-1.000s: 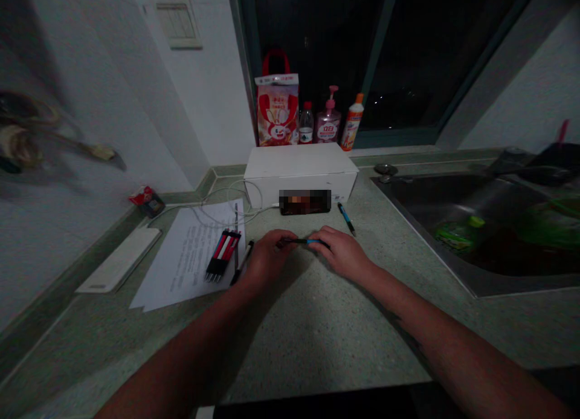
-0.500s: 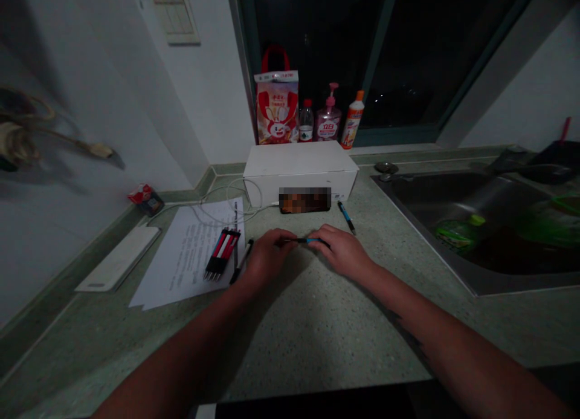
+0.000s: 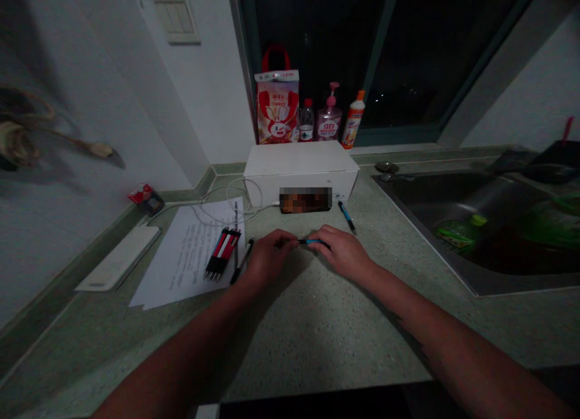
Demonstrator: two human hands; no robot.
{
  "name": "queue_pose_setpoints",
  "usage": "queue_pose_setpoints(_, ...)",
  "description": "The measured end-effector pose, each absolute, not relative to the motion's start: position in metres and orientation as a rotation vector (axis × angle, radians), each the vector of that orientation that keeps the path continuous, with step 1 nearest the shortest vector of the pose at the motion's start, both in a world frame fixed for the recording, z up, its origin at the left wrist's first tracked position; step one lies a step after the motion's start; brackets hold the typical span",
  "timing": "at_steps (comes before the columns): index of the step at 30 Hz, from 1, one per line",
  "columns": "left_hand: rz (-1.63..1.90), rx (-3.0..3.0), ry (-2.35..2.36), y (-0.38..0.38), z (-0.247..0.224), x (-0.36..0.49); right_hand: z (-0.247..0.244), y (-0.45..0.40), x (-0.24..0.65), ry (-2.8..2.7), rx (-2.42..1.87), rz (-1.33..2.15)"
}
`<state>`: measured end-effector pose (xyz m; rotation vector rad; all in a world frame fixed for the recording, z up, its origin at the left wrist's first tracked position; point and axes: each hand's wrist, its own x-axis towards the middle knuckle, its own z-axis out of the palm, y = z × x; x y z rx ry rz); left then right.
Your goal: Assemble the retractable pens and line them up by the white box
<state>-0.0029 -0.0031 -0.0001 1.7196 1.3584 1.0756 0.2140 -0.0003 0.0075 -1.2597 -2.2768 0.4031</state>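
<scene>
My left hand point(image 3: 268, 257) and my right hand point(image 3: 343, 254) meet above the speckled green countertop point(image 3: 317, 340). Between their fingers they hold a slim black and blue pen point(image 3: 312, 242), its ends partly hidden. Close to my left hand, a black pen point(image 3: 241, 262) lies on the edge of printed paper sheets point(image 3: 185, 262). A pack of red and black pens point(image 3: 222, 254) rests on those sheets. Beyond my right hand lies a loose blue pen point(image 3: 347, 217).
A blurred dark phone point(image 3: 305, 200) leans against a white box point(image 3: 299, 162), with a white cable point(image 3: 235, 201) nearby. Behind them stand several bottles and a red-handled bag point(image 3: 276, 104). A steel sink point(image 3: 453, 225) lies right; a white pad point(image 3: 120, 259) lies left.
My hands stay almost in place around the pen, with slight finger shifts along it. The whole scene sits a little higher in view, and the wall items are less blurred.
</scene>
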Motion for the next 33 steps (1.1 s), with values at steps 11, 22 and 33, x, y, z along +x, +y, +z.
queue_pose_setpoints(11, 1.104, 1.707, 1.371, -0.003, 0.001, -0.003, 0.005, 0.001, 0.215, -2.256, -1.259, 0.387)
queue_pose_setpoints(22, 1.177, 1.986, 1.342, -0.002, 0.000, -0.009, 0.005, 0.003, 0.214, -2.152, -1.226, 0.672)
queue_pose_setpoints(33, 1.131, 2.256, 1.310, -0.003, 0.006, -0.010, -0.004, 0.008, 0.214, -1.988, -1.226, 0.984)
